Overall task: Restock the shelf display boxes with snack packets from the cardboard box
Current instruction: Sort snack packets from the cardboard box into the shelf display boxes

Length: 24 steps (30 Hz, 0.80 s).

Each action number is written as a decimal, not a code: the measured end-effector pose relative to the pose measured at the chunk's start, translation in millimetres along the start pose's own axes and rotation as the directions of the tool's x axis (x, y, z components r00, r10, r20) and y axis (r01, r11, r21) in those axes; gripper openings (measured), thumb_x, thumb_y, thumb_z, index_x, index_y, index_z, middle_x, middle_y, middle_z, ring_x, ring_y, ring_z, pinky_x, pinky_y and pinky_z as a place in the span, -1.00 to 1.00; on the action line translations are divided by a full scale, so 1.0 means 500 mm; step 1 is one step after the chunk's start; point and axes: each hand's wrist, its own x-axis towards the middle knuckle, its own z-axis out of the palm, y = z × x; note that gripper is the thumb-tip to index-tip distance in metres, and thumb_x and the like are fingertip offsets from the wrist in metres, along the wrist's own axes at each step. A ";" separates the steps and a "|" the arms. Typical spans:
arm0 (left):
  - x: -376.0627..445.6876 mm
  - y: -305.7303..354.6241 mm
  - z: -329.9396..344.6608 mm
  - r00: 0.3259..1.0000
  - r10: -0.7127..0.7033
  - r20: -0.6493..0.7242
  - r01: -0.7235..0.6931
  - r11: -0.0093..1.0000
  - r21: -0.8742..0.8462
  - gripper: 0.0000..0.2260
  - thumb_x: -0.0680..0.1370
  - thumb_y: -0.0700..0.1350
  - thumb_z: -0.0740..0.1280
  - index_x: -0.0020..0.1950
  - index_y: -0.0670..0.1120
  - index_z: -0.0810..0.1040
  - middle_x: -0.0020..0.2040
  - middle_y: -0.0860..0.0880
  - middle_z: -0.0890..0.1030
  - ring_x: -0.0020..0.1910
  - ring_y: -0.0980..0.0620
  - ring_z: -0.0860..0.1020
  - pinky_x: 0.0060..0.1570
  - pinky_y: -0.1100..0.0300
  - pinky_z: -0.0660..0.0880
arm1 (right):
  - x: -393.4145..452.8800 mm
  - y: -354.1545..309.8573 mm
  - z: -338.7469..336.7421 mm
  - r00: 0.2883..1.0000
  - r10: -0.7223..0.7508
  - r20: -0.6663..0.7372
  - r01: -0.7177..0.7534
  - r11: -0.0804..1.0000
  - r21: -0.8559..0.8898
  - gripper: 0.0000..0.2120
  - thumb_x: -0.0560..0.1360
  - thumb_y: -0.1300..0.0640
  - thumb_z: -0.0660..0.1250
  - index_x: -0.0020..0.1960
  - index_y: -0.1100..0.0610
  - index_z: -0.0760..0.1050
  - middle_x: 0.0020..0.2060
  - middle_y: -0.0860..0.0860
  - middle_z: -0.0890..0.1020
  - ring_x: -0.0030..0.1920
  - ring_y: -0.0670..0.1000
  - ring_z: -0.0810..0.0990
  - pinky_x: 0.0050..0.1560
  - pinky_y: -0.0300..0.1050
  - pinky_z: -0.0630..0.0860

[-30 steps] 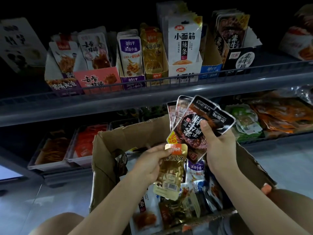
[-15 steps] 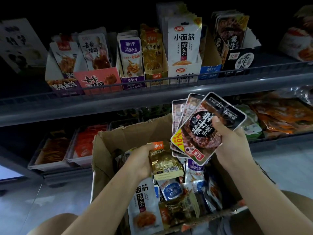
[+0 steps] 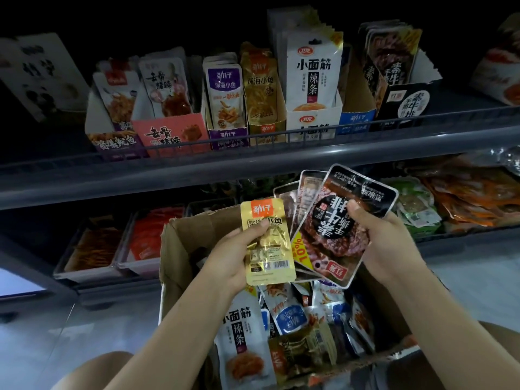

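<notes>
1. Gripping a gold snack packet (image 3: 267, 243) upright, the left hand (image 3: 233, 260) is curling its fingers behind the packet and pressing its thumb on the front, just above the open cardboard box (image 3: 180, 249).
2. The right hand (image 3: 385, 243) is holding a fanned stack of dark packets (image 3: 337, 229), thumb lying across the front one; the printing on that packet is facing upside down.
3. The gold packet's right edge is overlapping the lower left corner of the dark stack.
4. Inside the cardboard box, loose packets are lying in a jumble: a white packet (image 3: 242, 342) at the lower left, blue-and-white ones (image 3: 289, 319) in the middle.
5. On the upper shelf (image 3: 253, 167), display boxes are standing in a row behind a wire rail: a pink box (image 3: 171, 136), a purple box (image 3: 228, 136), a gold box (image 3: 266, 130), a white box (image 3: 313, 122) and a black box (image 3: 405, 102), each holding upright packets.
6. The gold box is sitting well above the left hand's packet, between the purple and white boxes.
7. Trays (image 3: 92, 249) of orange and red goods are resting on the lower shelf.
</notes>
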 end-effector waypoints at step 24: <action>-0.049 0.024 -0.010 0.991 0.009 0.137 -0.033 0.984 0.175 -0.57 0.51 0.05 0.29 0.30 -0.16 0.50 0.12 -0.19 0.66 0.09 -0.16 0.64 0.04 -0.08 0.57 | 0.010 0.000 -0.024 0.956 0.253 0.146 -0.242 0.966 -0.089 -0.57 0.43 0.12 0.31 0.27 0.24 0.47 0.07 0.17 0.67 0.04 0.16 0.67 -0.07 0.08 0.54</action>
